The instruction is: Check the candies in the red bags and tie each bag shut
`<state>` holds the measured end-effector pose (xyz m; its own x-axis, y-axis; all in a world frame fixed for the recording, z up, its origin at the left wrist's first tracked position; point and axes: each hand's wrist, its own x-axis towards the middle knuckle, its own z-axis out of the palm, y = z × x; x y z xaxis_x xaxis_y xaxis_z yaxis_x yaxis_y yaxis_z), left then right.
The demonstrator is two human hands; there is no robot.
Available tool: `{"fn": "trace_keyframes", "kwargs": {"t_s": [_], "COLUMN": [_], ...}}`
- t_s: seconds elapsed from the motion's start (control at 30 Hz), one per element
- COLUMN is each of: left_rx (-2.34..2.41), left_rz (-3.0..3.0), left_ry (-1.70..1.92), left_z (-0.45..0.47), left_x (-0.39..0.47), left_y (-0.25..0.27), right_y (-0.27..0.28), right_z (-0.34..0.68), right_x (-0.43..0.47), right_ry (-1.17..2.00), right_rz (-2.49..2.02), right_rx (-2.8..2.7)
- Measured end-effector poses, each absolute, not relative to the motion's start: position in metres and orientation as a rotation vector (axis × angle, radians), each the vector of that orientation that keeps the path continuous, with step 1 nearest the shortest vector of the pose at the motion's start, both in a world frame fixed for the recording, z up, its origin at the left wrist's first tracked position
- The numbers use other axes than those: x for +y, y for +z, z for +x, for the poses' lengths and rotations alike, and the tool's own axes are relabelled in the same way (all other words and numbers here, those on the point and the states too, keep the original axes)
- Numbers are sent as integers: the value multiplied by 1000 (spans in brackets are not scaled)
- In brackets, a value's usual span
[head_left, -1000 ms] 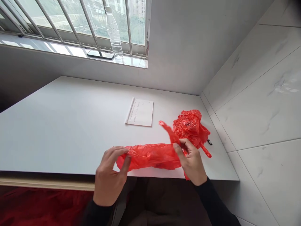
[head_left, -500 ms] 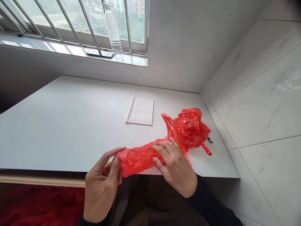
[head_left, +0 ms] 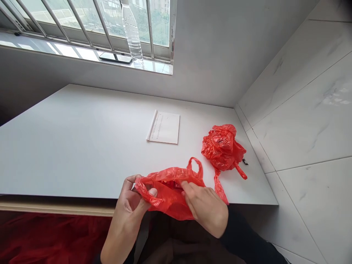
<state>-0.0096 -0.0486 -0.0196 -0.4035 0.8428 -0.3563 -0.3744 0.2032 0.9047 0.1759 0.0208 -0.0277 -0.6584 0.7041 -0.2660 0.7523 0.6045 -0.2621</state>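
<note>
A red plastic bag is bunched near the table's front edge, its mouth gaping upward and one loop handle standing up. My left hand is closed on the bag's left end, with the thumb over the film. On the right side, my right hand grips the bag, its fingers curled in at the mouth and the fingertips partly hidden. Just beyond that hand lies a crumpled heap of red plastic bags, with a twisted strip of film trailing toward the front edge.
A white booklet lies mid-table. A small black object pokes out beside the heap. On the windowsill are a clear bottle and a dark phone-like slab. A tiled wall bounds the right side; red cloth shows below left.
The bag has gone from a flat, stretched strip to a shorter, opened bundle. Its handle has moved away from the heap. My right hand's fingers have moved from lying on top into the mouth.
</note>
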Motion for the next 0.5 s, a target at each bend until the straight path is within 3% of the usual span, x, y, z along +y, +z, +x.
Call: {"fn": "trace_keyframes", "kwargs": {"t_s": [0.23,0.5], "left_rx": [1389,1718], "left_rz": [456,679], "left_ry": [1448,1302], "left_z": [-15,0], "left_x": [-61,-63], "left_y": [-15,-9], "right_y": [-31,-35], "right_z": [181,175], "right_x": [28,28], "right_ry": [-583,-749], "right_rz": [1561,1303], "right_rx": [2722,2849]}}
